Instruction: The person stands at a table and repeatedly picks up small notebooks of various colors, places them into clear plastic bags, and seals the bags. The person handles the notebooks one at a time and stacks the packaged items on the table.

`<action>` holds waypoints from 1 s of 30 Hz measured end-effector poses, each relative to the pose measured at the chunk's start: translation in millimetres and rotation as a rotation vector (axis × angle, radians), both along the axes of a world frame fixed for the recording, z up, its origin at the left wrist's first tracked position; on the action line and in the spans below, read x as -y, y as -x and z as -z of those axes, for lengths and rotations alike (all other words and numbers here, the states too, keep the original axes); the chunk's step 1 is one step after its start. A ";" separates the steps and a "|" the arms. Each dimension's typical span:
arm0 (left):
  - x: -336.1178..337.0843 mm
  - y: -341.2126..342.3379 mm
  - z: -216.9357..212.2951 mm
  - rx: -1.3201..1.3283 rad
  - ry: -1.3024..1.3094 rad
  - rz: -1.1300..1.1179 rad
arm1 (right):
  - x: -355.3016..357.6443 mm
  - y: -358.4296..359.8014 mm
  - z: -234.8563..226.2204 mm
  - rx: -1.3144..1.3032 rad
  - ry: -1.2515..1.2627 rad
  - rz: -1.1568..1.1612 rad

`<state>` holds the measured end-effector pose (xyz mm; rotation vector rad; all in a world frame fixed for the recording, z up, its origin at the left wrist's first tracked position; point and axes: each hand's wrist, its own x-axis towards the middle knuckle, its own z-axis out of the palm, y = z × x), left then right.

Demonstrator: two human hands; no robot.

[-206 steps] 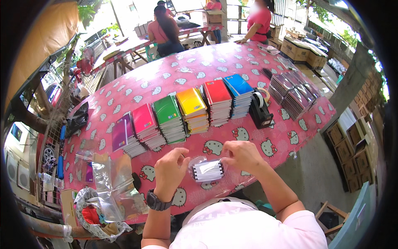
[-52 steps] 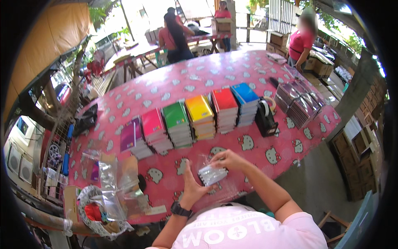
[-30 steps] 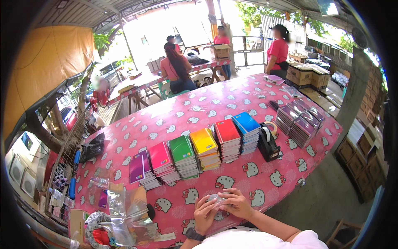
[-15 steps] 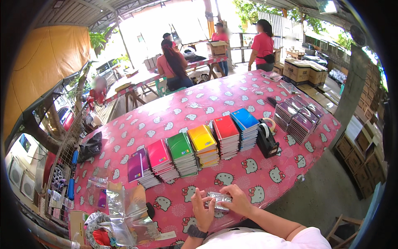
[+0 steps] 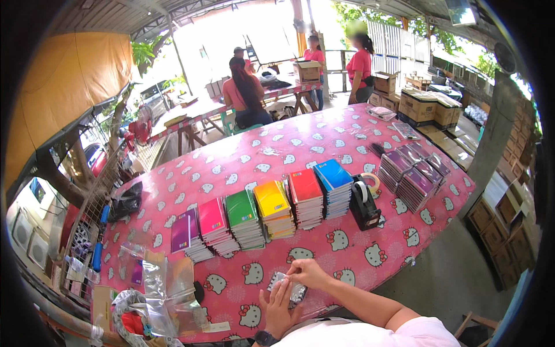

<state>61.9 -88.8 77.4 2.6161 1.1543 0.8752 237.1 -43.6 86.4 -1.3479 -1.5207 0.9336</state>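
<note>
Near the table's front edge lies a small spiral-bound notebook in clear plastic (image 5: 298, 296), mostly covered by my hands. My left hand (image 5: 280, 307) holds it down, fingers laid across the top and thumb along the near side. My right hand (image 5: 307, 274) pinches at the far edge of the plastic, fingers pressed together. Just beyond is a row of spiral notebook stacks: purple (image 5: 185, 231), pink (image 5: 211, 218), green (image 5: 241, 206), yellow (image 5: 270, 198), red (image 5: 304, 186) and blue (image 5: 332, 174). A black tape dispenser (image 5: 365, 205) stands beside the blue stack.
Wrapped purple notebooks (image 5: 411, 173) are stacked at the right. Clear plastic bags (image 5: 167, 298), a blue-handled tool (image 5: 97, 254) and a black bag (image 5: 126, 199) lie at the left. Cardboard boxes (image 5: 419, 107) and several people in pink shirts (image 5: 359, 63) are beyond the table.
My left hand has turned from upright to lying over the wrapped notebook. My right hand has shifted slightly left to its far edge. The view has swung a little.
</note>
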 end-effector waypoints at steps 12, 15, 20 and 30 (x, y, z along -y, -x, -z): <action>2.2 -12.6 -5.2 -0.053 0.101 -0.059 | -28.3 -299.6 62.0 0.483 -0.138 0.924; 2.8 -12.4 -4.8 -0.060 0.088 -0.097 | -42.9 -311.7 63.6 0.300 0.102 0.836; 5.5 -4.2 0.3 -0.072 0.084 -0.137 | -33.5 -273.0 27.2 0.155 -0.112 0.746; 0.5 -10.6 -4.2 -0.011 0.086 -0.094 | 12.0 -242.3 79.5 -0.966 0.466 0.381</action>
